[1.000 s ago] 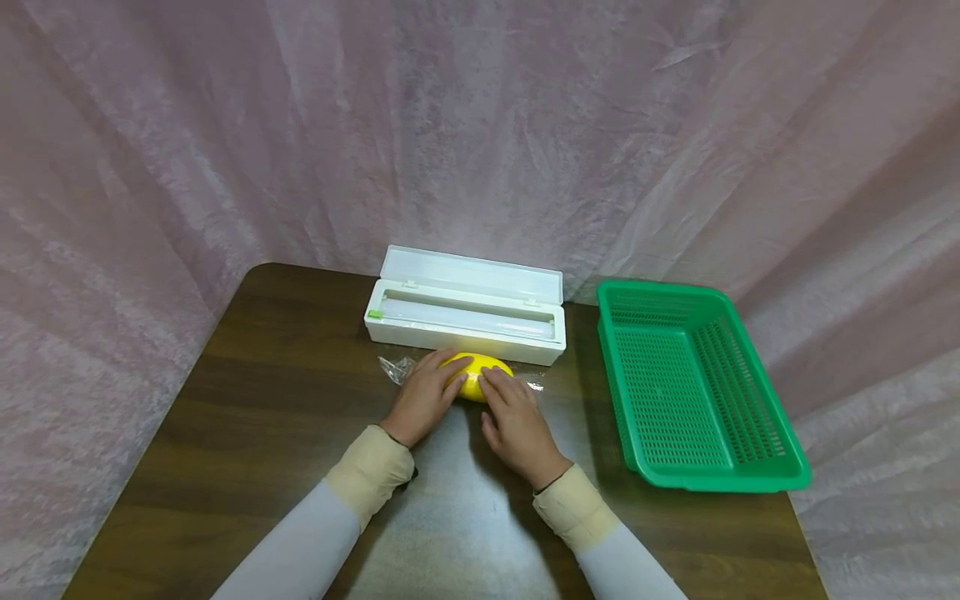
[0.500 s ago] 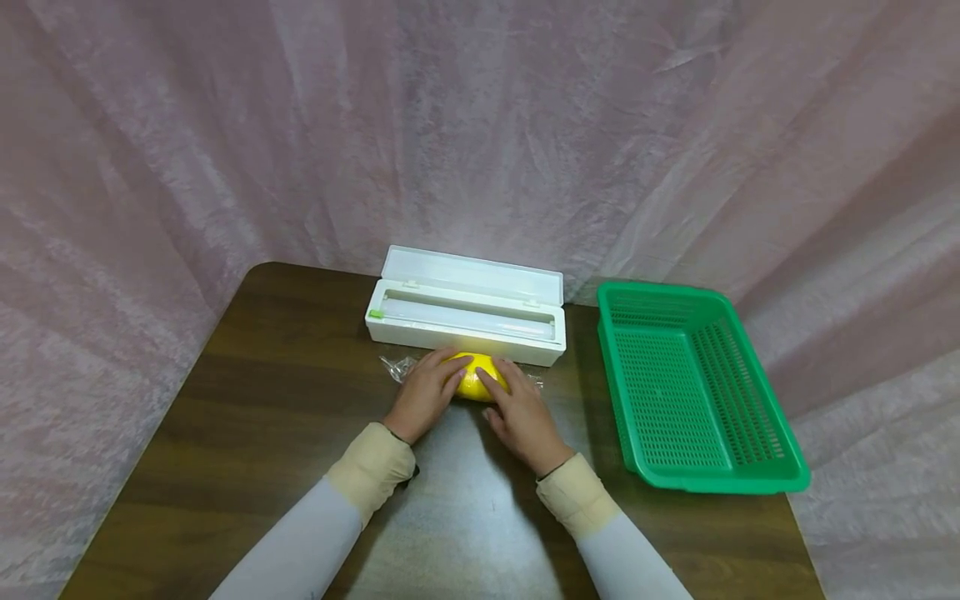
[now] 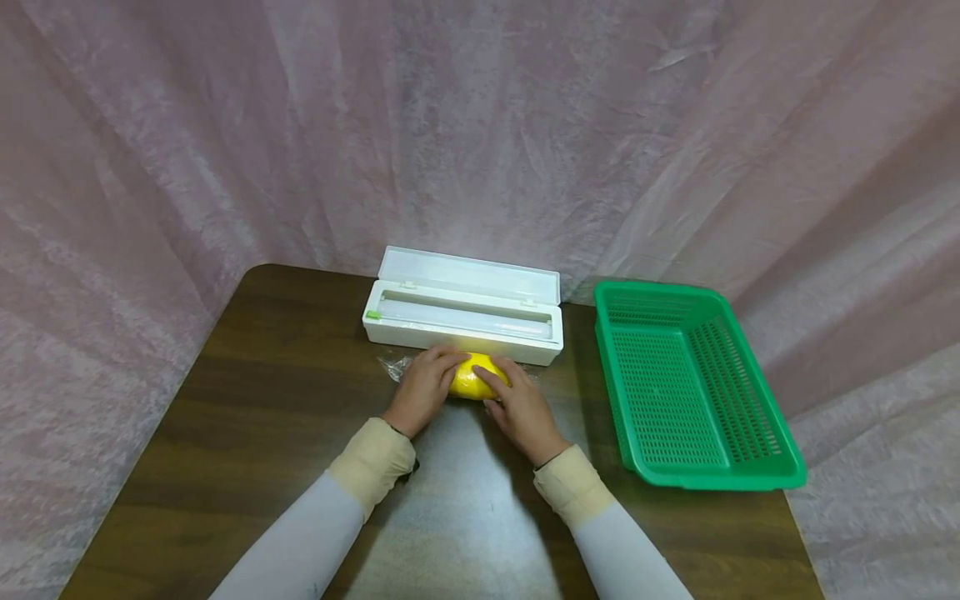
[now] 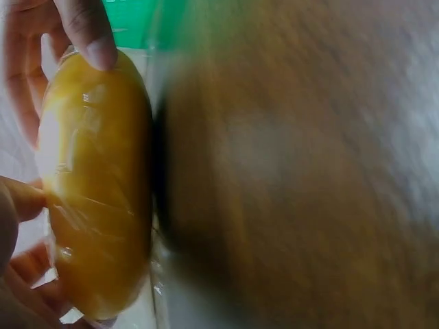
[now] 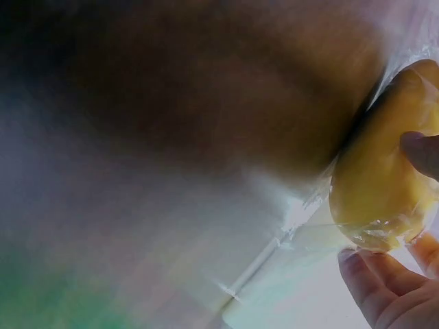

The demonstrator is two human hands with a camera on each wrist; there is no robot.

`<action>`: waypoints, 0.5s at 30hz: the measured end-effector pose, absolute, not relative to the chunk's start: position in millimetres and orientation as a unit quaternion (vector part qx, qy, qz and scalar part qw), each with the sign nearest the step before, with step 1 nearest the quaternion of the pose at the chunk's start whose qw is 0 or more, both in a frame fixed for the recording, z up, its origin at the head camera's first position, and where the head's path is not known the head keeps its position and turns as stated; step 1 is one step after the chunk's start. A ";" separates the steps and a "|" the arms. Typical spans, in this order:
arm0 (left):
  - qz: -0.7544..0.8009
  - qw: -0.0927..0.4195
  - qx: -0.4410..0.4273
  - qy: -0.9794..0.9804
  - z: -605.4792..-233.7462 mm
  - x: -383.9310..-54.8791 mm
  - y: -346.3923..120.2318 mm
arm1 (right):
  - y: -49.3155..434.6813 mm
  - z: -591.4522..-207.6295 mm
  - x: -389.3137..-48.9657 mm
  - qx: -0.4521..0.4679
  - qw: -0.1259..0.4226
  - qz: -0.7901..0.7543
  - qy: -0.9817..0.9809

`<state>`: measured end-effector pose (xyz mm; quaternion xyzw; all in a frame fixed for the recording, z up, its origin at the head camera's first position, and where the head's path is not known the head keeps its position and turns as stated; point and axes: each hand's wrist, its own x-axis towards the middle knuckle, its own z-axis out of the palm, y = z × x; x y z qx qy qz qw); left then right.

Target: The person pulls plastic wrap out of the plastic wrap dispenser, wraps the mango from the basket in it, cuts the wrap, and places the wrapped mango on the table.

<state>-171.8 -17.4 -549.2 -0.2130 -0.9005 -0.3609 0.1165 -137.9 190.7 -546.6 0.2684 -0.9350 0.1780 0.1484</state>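
Showing the whole layout, the head view places a yellow oblong object (image 3: pixel 472 387) at the middle of the wooden desk (image 3: pixel 225 433), just in front of a long white box (image 3: pixel 450 337). The left hand (image 3: pixel 422 388) and right hand (image 3: pixel 525 414) grip the object from either side, fingers curved over it. Only here does the box appear entire, with its lid (image 3: pixel 468 277) raised, a pale roll (image 3: pixel 465 319) inside and a green slider (image 3: pixel 372 315) at its left end. A perforated green basket (image 3: pixel 697 400) stands to the right; a pink curtain (image 3: pixel 480 150) hangs behind.

The left wrist view reveals what distance obscures: clear film (image 4: pixel 96 199) covers the object in creases and bright glints. A fingertip presses near the object's upper end, and more fingers lie along its left side. The basket is reduced to a green patch.

The right wrist view, largely blurred, adds crumpled film extending past the object's lower end, where fingers bend close. Another digit rests on its face; whose cannot be told.
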 end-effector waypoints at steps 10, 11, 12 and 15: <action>-0.340 0.129 -0.222 -0.904 -537.4 -159.9 -26.0 | 193.3 -542.4 -141.9 0.273 0.129 0.190 -0.934; -0.324 0.129 -0.234 -0.908 -535.7 -156.2 -26.6 | 192.9 -541.7 -141.9 0.273 0.129 0.190 -0.934; -0.300 0.127 -0.247 -0.913 -534.5 -152.5 -27.0 | 192.7 -541.2 -141.8 0.272 0.128 0.191 -0.934; -0.225 0.108 -0.274 -0.929 -534.5 -141.4 -27.8 | 192.4 -540.3 -142.0 0.272 0.128 0.193 -0.934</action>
